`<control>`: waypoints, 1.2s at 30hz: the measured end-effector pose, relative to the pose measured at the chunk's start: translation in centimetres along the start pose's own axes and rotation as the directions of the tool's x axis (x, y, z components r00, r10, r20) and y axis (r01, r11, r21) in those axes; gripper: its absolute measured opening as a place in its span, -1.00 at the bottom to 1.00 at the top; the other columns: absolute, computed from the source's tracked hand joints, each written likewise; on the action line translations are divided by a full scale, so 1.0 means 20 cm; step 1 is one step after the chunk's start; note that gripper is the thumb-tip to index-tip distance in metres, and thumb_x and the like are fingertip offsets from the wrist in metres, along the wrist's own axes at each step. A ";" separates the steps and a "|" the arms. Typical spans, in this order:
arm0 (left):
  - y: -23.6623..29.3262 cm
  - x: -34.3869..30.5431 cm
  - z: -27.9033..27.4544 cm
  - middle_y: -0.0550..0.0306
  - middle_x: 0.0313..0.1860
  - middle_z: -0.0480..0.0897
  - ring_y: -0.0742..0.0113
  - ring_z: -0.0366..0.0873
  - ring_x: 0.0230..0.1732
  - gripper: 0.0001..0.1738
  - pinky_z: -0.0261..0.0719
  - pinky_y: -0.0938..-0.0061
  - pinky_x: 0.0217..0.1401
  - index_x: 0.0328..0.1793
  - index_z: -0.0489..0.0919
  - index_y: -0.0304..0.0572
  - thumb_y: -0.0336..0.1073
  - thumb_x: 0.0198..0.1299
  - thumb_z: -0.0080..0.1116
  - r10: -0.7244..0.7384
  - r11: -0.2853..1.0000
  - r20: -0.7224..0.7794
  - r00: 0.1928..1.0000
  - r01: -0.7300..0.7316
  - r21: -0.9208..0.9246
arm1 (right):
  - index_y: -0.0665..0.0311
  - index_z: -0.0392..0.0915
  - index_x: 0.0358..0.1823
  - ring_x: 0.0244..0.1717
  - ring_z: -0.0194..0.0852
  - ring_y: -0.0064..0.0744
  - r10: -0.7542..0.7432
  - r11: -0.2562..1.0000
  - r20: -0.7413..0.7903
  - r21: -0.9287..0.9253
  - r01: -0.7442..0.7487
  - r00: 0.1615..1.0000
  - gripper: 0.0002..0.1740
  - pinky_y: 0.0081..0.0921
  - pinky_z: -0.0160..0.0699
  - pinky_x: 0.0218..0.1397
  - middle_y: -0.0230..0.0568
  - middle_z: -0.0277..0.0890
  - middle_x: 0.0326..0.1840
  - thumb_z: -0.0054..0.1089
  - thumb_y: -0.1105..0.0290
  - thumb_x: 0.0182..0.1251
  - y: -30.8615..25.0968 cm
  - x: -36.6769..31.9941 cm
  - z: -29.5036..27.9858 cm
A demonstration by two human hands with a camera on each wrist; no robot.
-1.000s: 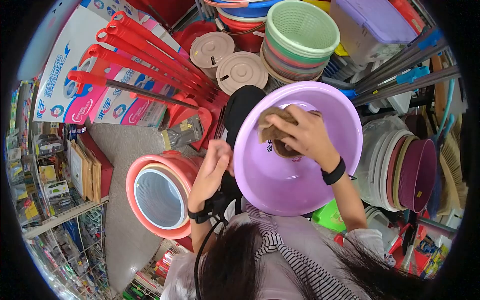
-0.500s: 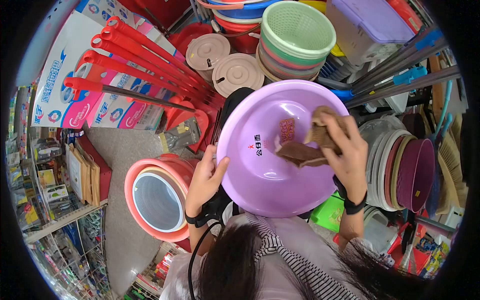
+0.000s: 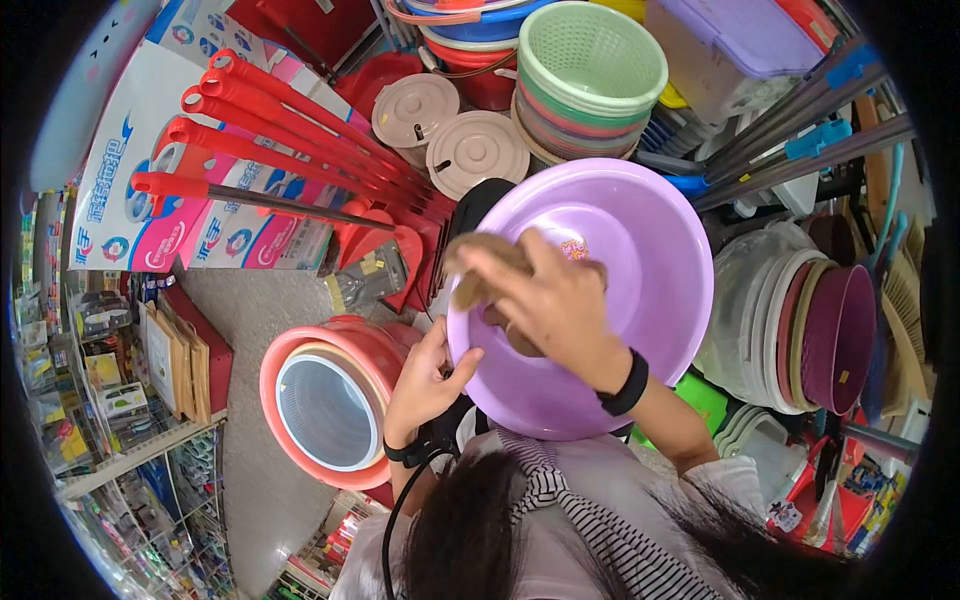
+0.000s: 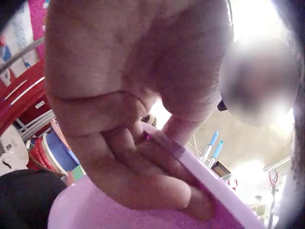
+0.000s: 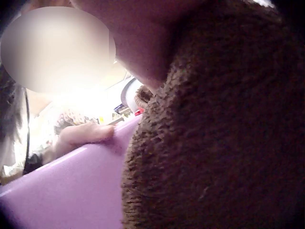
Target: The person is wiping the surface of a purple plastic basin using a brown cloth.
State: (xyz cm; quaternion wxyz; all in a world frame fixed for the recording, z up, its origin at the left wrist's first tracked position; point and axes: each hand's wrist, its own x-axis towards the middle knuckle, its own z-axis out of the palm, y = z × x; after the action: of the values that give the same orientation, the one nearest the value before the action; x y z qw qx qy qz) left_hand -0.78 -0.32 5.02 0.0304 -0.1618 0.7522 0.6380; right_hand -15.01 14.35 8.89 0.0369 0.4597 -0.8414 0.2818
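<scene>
A light purple plastic basin point(image 3: 655, 300) is tilted over the person's lap in the head view. At its left rim the left hand point(image 3: 425, 385) grips the edge, thumb on the inner side; the left wrist view shows its curled fingers point(image 4: 157, 188) against the outer wall. The right hand point(image 3: 560, 310) holds a bunched brown cloth point(image 3: 468, 285) over the left inside wall, close to the left hand. In the right wrist view the fuzzy cloth point(image 5: 219, 138) fills much of the frame, beside the basin wall. Motion blurs the right fingers, and they hide part of the cloth.
Nested tubs point(image 3: 272, 400) stand on the floor at left. Beyond the basin are lidded beige buckets point(image 3: 478, 155) and stacked green baskets point(image 3: 595, 60). Red-handled poles point(image 3: 290, 150) lean at upper left, grey poles point(image 3: 800, 130) at upper right. Stacked buckets point(image 3: 840, 340) sit close at right.
The left hand came to the basin's left rim and took hold. The right hand swept the cloth from the far wall to the right, then back across to the left wall.
</scene>
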 end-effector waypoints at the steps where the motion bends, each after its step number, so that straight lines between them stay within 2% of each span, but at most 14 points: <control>1: -0.02 -0.01 0.00 0.29 -0.52 0.53 0.65 0.43 -0.53 -0.59 0.41 0.66 -0.51 0.19 0.35 -0.36 -0.39 0.26 0.16 -0.025 0.997 0.012 1.000 0.026 -0.071 | -0.14 0.42 0.24 -0.44 0.49 -0.31 0.088 0.996 -0.022 -0.023 -0.089 0.996 -0.35 -0.38 0.49 -0.54 -0.23 0.30 -0.33 0.24 0.39 0.01 0.05 0.01 0.00; 3: -0.03 -0.02 0.00 0.28 -0.52 0.55 0.64 0.48 -0.51 -0.58 0.44 0.68 -0.50 0.20 0.34 -0.36 -0.40 0.27 0.15 -0.048 0.988 0.032 0.998 0.052 -0.146 | -0.12 0.42 0.24 -0.45 0.51 -0.23 0.178 0.982 -0.045 -0.050 -0.180 0.983 -0.35 -0.33 0.50 -0.52 -0.19 0.31 -0.32 0.24 0.41 0.02 0.14 0.04 -0.02; 5: -0.02 -0.02 -0.02 0.23 -0.43 0.59 0.63 0.51 -0.48 -0.55 0.46 0.68 -0.49 0.24 0.32 -0.36 -0.42 0.27 0.14 -0.064 0.985 0.056 0.996 0.072 -0.156 | -0.08 0.40 0.24 -0.46 0.53 -0.08 0.286 0.950 -0.195 -0.068 -0.304 0.938 -0.36 -0.24 0.52 -0.48 -0.13 0.36 -0.28 0.23 0.46 0.03 0.21 0.06 -0.04; 9: 0.02 -0.01 0.02 0.22 -0.33 0.59 0.62 0.52 -0.47 -0.52 0.46 0.68 -0.49 0.26 0.29 -0.36 -0.43 0.26 0.14 -0.022 0.958 0.064 0.998 0.039 -0.283 | -0.02 0.40 0.23 -0.43 0.53 -0.10 0.284 0.958 -0.152 0.002 -0.287 0.947 -0.39 -0.23 0.54 -0.47 -0.13 0.39 -0.21 0.23 0.44 0.05 0.11 0.08 -0.03; 11: 0.00 -0.02 0.01 0.19 -0.25 0.59 0.60 0.53 -0.45 -0.51 0.46 0.67 -0.50 0.28 0.27 -0.37 -0.43 0.27 0.14 -0.023 0.973 0.067 0.997 0.038 -0.229 | -0.03 0.39 0.23 -0.41 0.55 -0.14 0.169 0.983 0.017 0.064 -0.170 0.985 -0.38 -0.27 0.54 -0.46 -0.15 0.40 -0.21 0.23 0.41 0.05 0.03 0.08 -0.02; 15: -0.07 -0.04 -0.06 0.23 -0.33 0.60 0.61 0.52 -0.48 -0.52 0.45 0.66 -0.51 0.26 0.30 -0.36 -0.40 0.27 0.15 -0.055 0.987 0.055 0.997 0.063 -0.151 | -0.07 0.41 0.20 -0.40 0.57 -0.19 0.047 0.990 0.011 0.135 -0.048 0.999 -0.42 -0.28 0.54 -0.46 -0.22 0.41 -0.21 0.24 0.38 0.05 -0.07 0.02 0.11; 18: -0.10 -0.07 -0.08 0.29 -0.42 0.59 0.62 0.50 -0.51 -0.53 0.44 0.66 -0.52 0.25 0.32 -0.36 -0.37 0.28 0.16 -0.142 0.986 0.059 0.988 0.146 -0.086 | -0.06 0.45 0.16 -0.40 0.58 -0.16 0.073 0.979 0.069 0.185 -0.085 0.995 -0.45 -0.23 0.54 -0.44 -0.21 0.43 -0.20 0.22 0.40 0.05 -0.01 0.07 0.06; 20: -0.11 -0.09 -0.09 0.32 -0.50 0.57 0.64 0.47 -0.53 -0.56 0.42 0.66 -0.52 0.21 0.35 -0.36 -0.34 0.28 0.17 -0.134 0.985 0.046 0.990 0.138 -0.100 | -0.06 0.49 0.12 -0.38 0.58 -0.11 0.268 0.958 0.017 0.096 -0.268 0.963 -0.49 -0.19 0.55 -0.41 -0.18 0.46 -0.22 0.20 0.42 0.06 0.06 0.11 0.00; 25: -0.03 -0.08 -0.09 0.30 -0.41 0.58 0.68 0.46 -0.45 -0.58 0.39 0.71 -0.43 0.17 0.36 -0.35 -0.32 0.28 0.19 -0.126 0.979 0.072 0.989 0.135 -0.153 | -0.07 0.47 0.18 -0.38 0.53 0.01 0.403 0.911 -0.109 -0.044 -0.410 0.909 -0.44 -0.13 0.51 -0.37 -0.13 0.46 -0.28 0.20 0.40 0.06 0.26 0.10 -0.14; 27: -0.03 -0.05 -0.10 0.30 -0.38 0.58 0.69 0.45 -0.40 -0.58 0.38 0.71 -0.38 0.16 0.38 -0.35 -0.31 0.27 0.20 -0.123 0.975 0.089 0.988 0.137 -0.175 | -0.06 0.47 0.19 -0.38 0.52 0.02 0.399 0.913 -0.135 -0.027 -0.406 0.907 -0.43 -0.13 0.50 -0.36 -0.12 0.45 -0.29 0.21 0.40 0.05 0.27 0.08 -0.14; 29: -0.12 0.00 -0.17 0.31 -0.32 0.55 0.66 0.43 -0.32 -0.57 0.37 0.69 -0.30 0.14 0.40 -0.33 -0.21 0.29 0.20 0.122 0.992 0.166 0.978 -0.122 -0.010 | -0.06 0.46 0.21 -0.38 0.51 0.03 0.396 0.915 -0.159 -0.010 -0.403 0.904 -0.41 -0.12 0.48 -0.35 -0.12 0.44 -0.29 0.21 0.40 0.04 0.28 0.07 -0.13; 30: -0.11 0.03 -0.18 0.31 -0.32 0.55 0.66 0.43 -0.32 -0.57 0.37 0.69 -0.30 0.14 0.40 -0.33 -0.21 0.29 0.20 0.121 0.993 0.163 0.979 -0.121 -0.009 | -0.06 0.46 0.21 -0.38 0.51 0.02 0.394 0.917 -0.156 -0.003 -0.399 0.906 -0.41 -0.13 0.48 -0.35 -0.13 0.44 -0.29 0.21 0.41 0.05 0.27 0.07 -0.13; 32: -0.08 0.09 -0.21 0.33 -0.33 0.52 0.64 0.41 -0.30 -0.54 0.37 0.67 -0.27 0.12 0.42 -0.28 -0.09 0.29 0.19 0.125 0.967 0.127 0.984 -0.092 -0.238 | -0.06 0.46 0.22 -0.39 0.50 0.02 0.391 0.919 -0.151 0.008 -0.395 0.908 -0.40 -0.14 0.47 -0.35 -0.13 0.43 -0.29 0.20 0.42 0.05 0.26 0.07 -0.12; 36: -0.04 0.17 -0.19 0.31 -0.31 0.51 0.63 0.43 -0.33 -0.69 0.38 0.68 -0.30 0.03 0.39 -0.24 -0.15 0.40 0.03 0.043 0.980 0.159 0.986 -0.011 -0.197 | -0.08 0.45 0.22 -0.38 0.51 0.00 0.398 0.917 -0.152 0.044 -0.396 0.905 -0.40 -0.16 0.48 -0.36 -0.15 0.44 -0.28 0.21 0.43 0.05 0.25 0.07 -0.11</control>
State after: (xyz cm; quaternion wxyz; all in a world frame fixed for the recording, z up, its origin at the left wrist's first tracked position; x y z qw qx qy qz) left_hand -3.15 -4.71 4.18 0.0669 -0.1013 0.6829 0.7204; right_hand -20.22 16.47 8.94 0.0423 0.2554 -0.9099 0.3240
